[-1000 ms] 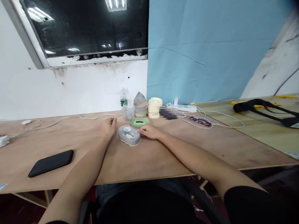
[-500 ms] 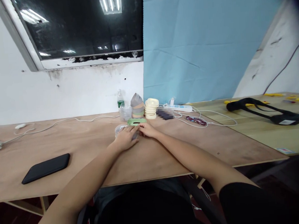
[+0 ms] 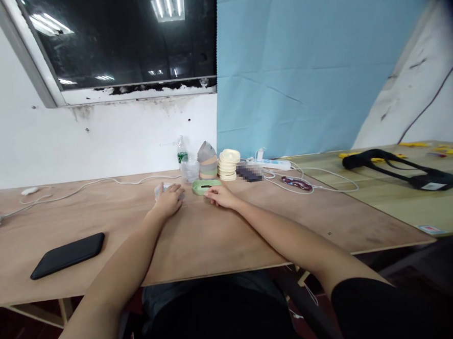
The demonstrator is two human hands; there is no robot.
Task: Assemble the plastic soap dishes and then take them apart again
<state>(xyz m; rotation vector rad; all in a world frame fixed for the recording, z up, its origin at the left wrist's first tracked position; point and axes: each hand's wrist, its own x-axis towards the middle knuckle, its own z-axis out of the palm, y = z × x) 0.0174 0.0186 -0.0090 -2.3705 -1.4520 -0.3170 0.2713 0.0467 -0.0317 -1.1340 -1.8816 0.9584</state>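
Observation:
My left hand (image 3: 169, 199) rests over a small clear plastic container (image 3: 159, 190) on the table, its fingers laid on the top and side. The palm and fingers hide most of this container. My right hand (image 3: 219, 196) is at the near right edge of a light-green oval piece with a dark slot (image 3: 199, 184). Its thumb and fingertips are drawn together. Whether something small sits between them I cannot make out.
Behind my hands stand clear cups (image 3: 190, 170), a green-labelled bottle (image 3: 182, 153), stacked grey and coloured bowls (image 3: 208, 165) and stacked cream bowls (image 3: 228, 170). A power strip (image 3: 276, 164) with white cables lies rightward. A black phone (image 3: 68, 255) lies front left, a black strap frame (image 3: 399, 169) far right.
My left hand has slid left with the clear container, away from my right hand. My right hand and the green piece stay in nearly the same place.

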